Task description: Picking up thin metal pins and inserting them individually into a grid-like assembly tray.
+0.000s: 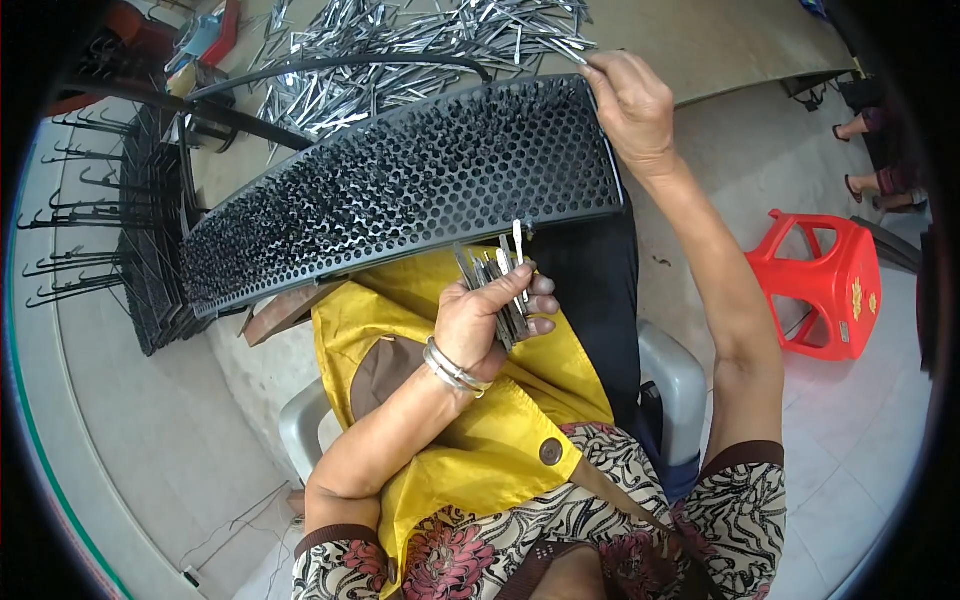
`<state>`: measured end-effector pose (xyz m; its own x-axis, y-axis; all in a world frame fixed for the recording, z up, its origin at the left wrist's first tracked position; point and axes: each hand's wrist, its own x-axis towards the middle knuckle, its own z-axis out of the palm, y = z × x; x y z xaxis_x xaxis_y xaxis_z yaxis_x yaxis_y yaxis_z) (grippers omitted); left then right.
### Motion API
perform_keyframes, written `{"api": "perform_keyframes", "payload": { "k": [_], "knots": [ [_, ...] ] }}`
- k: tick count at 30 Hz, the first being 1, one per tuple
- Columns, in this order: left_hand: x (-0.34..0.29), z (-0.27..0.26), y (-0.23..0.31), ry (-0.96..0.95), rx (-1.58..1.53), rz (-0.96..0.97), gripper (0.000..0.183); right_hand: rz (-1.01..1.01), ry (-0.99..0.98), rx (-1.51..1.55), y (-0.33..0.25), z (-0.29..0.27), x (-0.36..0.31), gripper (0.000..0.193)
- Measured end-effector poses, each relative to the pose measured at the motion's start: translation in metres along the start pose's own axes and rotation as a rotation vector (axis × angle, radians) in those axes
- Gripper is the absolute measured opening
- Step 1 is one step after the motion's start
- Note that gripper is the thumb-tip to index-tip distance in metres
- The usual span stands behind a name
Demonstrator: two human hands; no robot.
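Observation:
My left hand (490,305) is closed round a bundle of thin metal strips (505,265), held upright over my lap. One strip with a paler, flattened end sticks up above the others. My right hand (632,105) is at the far right corner of the black perforated rack (590,150), its fingers pinched on a thin metal strip (572,55) beside the pile. The rack lies slantwise in front of me. Its left and middle parts bristle with dark upright tips, while bare round holes show at the right.
A loose pile of silvery metal strips (420,45) covers the table (690,50) behind the rack. Black hooked racks (150,230) stand at the left, and a red plastic stool (835,285) is at the right. Another person's feet (858,187) show at the far right.

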<state>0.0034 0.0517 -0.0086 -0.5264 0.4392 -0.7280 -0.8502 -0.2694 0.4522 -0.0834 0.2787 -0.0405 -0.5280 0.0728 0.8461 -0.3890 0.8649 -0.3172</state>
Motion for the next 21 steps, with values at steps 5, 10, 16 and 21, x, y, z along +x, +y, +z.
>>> {"api": "perform_keyframes", "payload": {
  "k": [5,10,16,21],
  "knots": [
    [0.0,0.002,0.002,-0.006,-0.008,0.0,0.012,-0.036,-0.204,-0.121,-0.006,-0.003,-0.008,0.008],
    [0.0,0.003,0.008,-0.057,0.002,0.042,0.013,0.665,-0.453,0.445,-0.085,-0.041,-0.014,0.017],
    [0.001,0.01,0.014,-0.179,0.072,0.022,0.016,1.087,-0.595,0.904,-0.105,-0.053,-0.015,0.015],
    [0.01,-0.003,0.009,-0.089,-0.1,-0.03,0.017,0.917,-0.076,0.503,-0.062,-0.035,-0.006,0.013]
  ]
}}
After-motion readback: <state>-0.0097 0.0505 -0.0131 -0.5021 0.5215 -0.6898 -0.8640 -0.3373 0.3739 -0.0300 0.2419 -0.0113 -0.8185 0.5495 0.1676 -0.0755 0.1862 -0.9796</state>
